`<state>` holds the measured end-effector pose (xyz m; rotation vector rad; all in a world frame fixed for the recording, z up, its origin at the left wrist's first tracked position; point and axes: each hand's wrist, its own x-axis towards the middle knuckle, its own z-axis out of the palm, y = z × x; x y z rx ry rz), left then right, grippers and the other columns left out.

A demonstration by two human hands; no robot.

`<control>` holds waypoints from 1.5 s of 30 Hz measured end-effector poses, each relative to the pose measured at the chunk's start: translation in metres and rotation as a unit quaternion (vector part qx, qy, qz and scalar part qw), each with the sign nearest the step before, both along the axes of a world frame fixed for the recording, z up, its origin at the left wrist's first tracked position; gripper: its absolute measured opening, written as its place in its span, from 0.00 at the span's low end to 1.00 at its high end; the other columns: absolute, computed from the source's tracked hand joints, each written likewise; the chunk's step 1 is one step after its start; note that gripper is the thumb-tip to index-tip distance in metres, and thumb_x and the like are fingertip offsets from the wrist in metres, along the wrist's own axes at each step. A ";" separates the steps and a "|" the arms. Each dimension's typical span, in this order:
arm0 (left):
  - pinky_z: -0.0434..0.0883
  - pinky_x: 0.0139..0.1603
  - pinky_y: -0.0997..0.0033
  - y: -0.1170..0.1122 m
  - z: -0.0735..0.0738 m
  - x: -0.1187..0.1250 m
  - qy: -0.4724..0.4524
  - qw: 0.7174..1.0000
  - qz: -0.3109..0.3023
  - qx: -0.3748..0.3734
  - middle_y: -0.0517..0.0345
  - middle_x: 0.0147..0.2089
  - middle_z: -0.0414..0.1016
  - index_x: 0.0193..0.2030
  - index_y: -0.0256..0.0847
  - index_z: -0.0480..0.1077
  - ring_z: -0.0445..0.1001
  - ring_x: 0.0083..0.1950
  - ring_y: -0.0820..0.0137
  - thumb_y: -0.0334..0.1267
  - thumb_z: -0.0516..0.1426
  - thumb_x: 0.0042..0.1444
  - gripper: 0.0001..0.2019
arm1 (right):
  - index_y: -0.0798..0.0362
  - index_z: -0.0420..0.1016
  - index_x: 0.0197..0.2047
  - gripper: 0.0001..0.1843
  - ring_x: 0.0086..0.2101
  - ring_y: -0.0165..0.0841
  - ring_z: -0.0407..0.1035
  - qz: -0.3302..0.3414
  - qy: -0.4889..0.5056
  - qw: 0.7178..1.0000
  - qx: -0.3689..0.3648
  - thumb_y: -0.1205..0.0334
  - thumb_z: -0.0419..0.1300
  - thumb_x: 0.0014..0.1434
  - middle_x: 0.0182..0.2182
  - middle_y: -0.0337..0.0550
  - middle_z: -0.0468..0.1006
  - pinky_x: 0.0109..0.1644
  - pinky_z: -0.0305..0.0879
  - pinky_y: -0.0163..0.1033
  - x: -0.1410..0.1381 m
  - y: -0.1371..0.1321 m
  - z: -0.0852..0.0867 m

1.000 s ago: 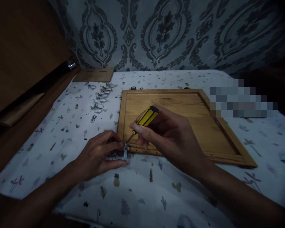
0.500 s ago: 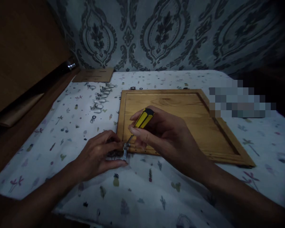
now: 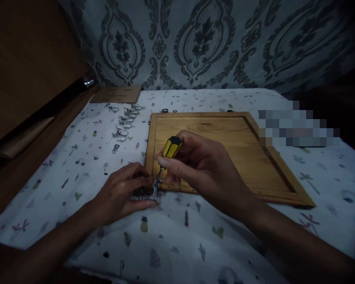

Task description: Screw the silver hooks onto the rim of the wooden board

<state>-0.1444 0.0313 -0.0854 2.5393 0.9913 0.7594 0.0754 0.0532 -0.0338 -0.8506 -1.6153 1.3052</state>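
Note:
My right hand [image 3: 201,163] grips a yellow-and-black screwdriver [image 3: 172,148] by its handle, shaft slanting down and left. The screwdriver's tip meets a small silver metal fitting [image 3: 156,187] at the near left corner of a framed wooden panel [image 3: 207,138]. With its thumb at the fitting's lower end and its fingers against the panel's corner, my left hand [image 3: 122,191] steadies the fitting. Part of the fitting and the corner are hidden by my fingers. Small dark holes run along the panel's near edge.
Several curved metal hooks [image 3: 126,122] lie in a row left of the panel, with a small dark ring-like piece [image 3: 115,148] nearer me. A cardboard piece [image 3: 116,94] lies at the back left of the patterned cloth [image 3: 177,244]. A blurred-out object [image 3: 298,128] is at right.
The screwdriver's handle has swung slightly left and stands more upright, my right hand shifting with it. My left hand and the panel look nearly unchanged.

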 end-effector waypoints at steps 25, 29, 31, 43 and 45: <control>0.77 0.38 0.64 0.000 -0.002 0.000 -0.010 1.000 0.000 0.001 0.49 0.44 0.74 0.49 0.36 0.76 0.75 0.42 0.64 0.48 0.61 0.62 0.17 | 0.53 0.73 0.38 0.09 0.25 0.24 0.72 0.075 0.053 0.996 -0.008 0.58 0.66 0.62 0.31 0.36 0.75 0.29 0.72 0.30 0.003 0.010 0.003; 0.78 0.39 0.63 0.000 -0.003 -0.001 -0.012 1.000 -0.003 0.001 0.50 0.44 0.73 0.49 0.37 0.75 0.76 0.42 0.64 0.48 0.62 0.62 0.17 | 0.53 0.73 0.34 0.12 0.22 0.22 0.69 0.036 0.057 0.998 -0.012 0.57 0.70 0.57 0.34 0.36 0.75 0.24 0.69 0.30 0.003 0.009 0.001; 0.78 0.41 0.62 0.000 -0.003 -0.001 -0.014 1.000 -0.001 -0.004 0.50 0.45 0.73 0.50 0.38 0.75 0.76 0.44 0.64 0.48 0.62 0.62 0.16 | 0.53 0.71 0.32 0.14 0.21 0.23 0.68 0.031 0.053 0.998 -0.025 0.57 0.72 0.55 0.31 0.35 0.74 0.23 0.69 0.30 0.002 0.009 0.002; 0.77 0.38 0.65 0.000 -0.005 -0.001 -0.020 1.000 0.000 -0.002 0.51 0.44 0.73 0.49 0.40 0.75 0.76 0.41 0.66 0.48 0.62 0.62 0.16 | 0.53 0.72 0.34 0.10 0.23 0.22 0.69 0.066 0.058 0.996 -0.014 0.59 0.68 0.60 0.30 0.34 0.73 0.27 0.70 0.30 0.006 0.011 0.004; 0.77 0.40 0.64 0.001 -0.005 -0.002 -0.015 1.000 0.002 -0.004 0.51 0.45 0.73 0.50 0.41 0.75 0.76 0.42 0.66 0.48 0.62 0.62 0.16 | 0.54 0.71 0.31 0.12 0.21 0.22 0.68 0.043 0.054 0.997 -0.015 0.60 0.70 0.57 0.30 0.33 0.72 0.24 0.68 0.30 0.005 0.010 0.004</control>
